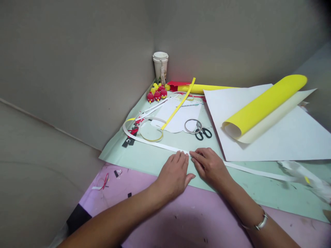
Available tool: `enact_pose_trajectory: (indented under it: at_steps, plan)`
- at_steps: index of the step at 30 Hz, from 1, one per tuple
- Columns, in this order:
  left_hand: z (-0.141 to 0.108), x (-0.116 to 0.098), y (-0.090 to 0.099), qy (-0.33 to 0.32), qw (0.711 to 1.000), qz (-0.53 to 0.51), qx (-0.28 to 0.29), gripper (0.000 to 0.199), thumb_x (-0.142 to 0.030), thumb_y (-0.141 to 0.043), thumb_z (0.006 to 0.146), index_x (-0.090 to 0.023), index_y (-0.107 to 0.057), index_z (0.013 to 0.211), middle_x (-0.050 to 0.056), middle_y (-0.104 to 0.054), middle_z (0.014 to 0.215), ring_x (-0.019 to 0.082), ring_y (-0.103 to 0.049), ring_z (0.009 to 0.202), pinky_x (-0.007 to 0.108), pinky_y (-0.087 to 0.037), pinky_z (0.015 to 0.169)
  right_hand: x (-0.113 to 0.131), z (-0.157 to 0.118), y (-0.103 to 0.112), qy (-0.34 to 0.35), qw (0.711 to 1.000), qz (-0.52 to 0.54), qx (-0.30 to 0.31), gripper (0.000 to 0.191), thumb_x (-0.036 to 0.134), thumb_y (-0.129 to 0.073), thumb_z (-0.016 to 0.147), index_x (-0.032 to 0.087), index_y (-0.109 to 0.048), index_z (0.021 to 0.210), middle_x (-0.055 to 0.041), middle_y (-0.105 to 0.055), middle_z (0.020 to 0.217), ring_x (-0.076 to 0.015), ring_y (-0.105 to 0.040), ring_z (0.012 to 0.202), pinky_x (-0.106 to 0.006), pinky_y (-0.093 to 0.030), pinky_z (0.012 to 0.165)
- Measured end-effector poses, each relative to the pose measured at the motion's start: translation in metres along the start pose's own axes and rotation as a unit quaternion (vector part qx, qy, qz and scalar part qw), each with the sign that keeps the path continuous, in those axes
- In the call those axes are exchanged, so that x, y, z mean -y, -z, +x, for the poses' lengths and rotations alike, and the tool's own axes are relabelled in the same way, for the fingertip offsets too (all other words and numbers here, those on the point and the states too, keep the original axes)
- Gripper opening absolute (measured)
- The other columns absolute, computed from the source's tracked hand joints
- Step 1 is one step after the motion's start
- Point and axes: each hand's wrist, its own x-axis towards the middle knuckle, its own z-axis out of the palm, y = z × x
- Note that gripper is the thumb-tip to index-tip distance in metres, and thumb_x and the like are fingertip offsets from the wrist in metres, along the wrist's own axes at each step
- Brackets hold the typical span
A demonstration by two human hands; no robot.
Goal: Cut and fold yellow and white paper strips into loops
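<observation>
A long, narrow white paper strip (155, 145) runs across the pale green sheet (144, 160), curling up at its left end. My left hand (172, 174) lies with its fingertips flat on the strip's middle, its thumb stretched away to the side. Close beside it, my right hand (212, 167) has its index fingertip on the same strip, with the other fingers curled in. The strip passes under this hand and comes out to the right. Just beyond my hands are scissors (206, 133) with black handles and a grey ring-shaped coil (185, 126).
A yellow roll of paper (263, 106) rests on a large white sheet (279, 144) at right. A yellow strip (180, 105) stretches toward the back. Several red and yellow round ornaments (157, 95) sit before a white lidded cup (160, 65). Grey walls (108, 51) enclose the corner.
</observation>
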Motion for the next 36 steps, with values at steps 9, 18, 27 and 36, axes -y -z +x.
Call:
enact_pose_trajectory:
  at_steps: [9,18,27,36]
  plan:
    - [-0.0002,-0.0007,0.0004,0.003,1.000,0.000,0.005,0.064,-0.048,-0.043,0.096,0.001,-0.044,0.139,0.023,-0.048,0.141,0.035,-0.043,0.131,0.043,-0.035,0.105,0.0010,-0.0003,0.0011,0.002,1.000,-0.003,0.001,0.028,0.015,-0.055,0.091,0.017,-0.068,0.115,-0.0113,-0.063,0.096,-0.0224,-0.054,0.086,-0.037,-0.049,0.076]
    - [-0.0013,-0.0004,-0.0012,0.000,1.000,0.010,-0.008,0.064,-0.047,-0.042,0.097,0.002,-0.044,0.138,0.023,-0.049,0.141,0.035,-0.043,0.131,0.043,-0.034,0.105,0.0000,0.0001,0.0004,0.009,1.000,0.000,-0.004,0.028,0.015,-0.055,0.091,0.016,-0.068,0.116,-0.0118,-0.064,0.096,-0.0224,-0.054,0.085,-0.038,-0.049,0.076]
    - [-0.0012,0.0003,-0.0035,-0.001,1.000,0.012,-0.012,0.064,-0.048,-0.041,0.097,0.001,-0.044,0.139,0.023,-0.048,0.141,0.035,-0.043,0.132,0.043,-0.034,0.105,0.0010,0.0002,0.0006,0.009,1.000,0.004,-0.008,0.027,0.014,-0.055,0.091,0.016,-0.069,0.114,-0.0121,-0.064,0.097,-0.0224,-0.054,0.086,-0.038,-0.049,0.076]
    - [-0.0011,-0.0004,-0.0033,0.001,1.000,0.013,-0.009,0.065,-0.048,-0.042,0.097,0.001,-0.044,0.139,0.024,-0.048,0.141,0.036,-0.043,0.132,0.043,-0.035,0.105,-0.0007,-0.0009,-0.0002,0.008,1.000,0.008,-0.008,0.029,0.014,-0.056,0.091,0.016,-0.068,0.116,-0.0119,-0.063,0.098,-0.0227,-0.055,0.087,-0.038,-0.050,0.077]
